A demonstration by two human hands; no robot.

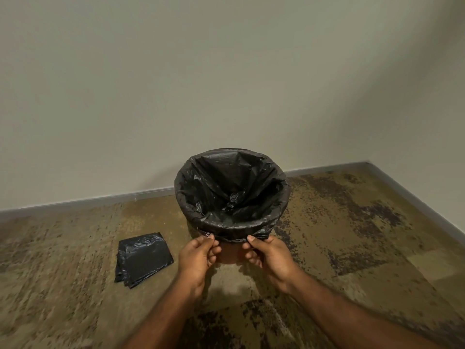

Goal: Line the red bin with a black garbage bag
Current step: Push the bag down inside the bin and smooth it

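Note:
A black garbage bag (231, 192) sits inside the red bin (230, 253), its mouth folded out over the whole rim. Only a small strip of the bin's red wall shows, between my hands below the bag's hem. My left hand (198, 258) pinches the hem at the near left of the bin. My right hand (266, 258) pinches the same hem at the near right. Both hands are closed on the plastic, thumbs on top.
A stack of folded black bags (143, 259) lies on the carpet to the left of the bin. The bin stands on patterned brown carpet (352, 235) close to a pale wall (226, 71) with a grey baseboard. A room corner is at the right.

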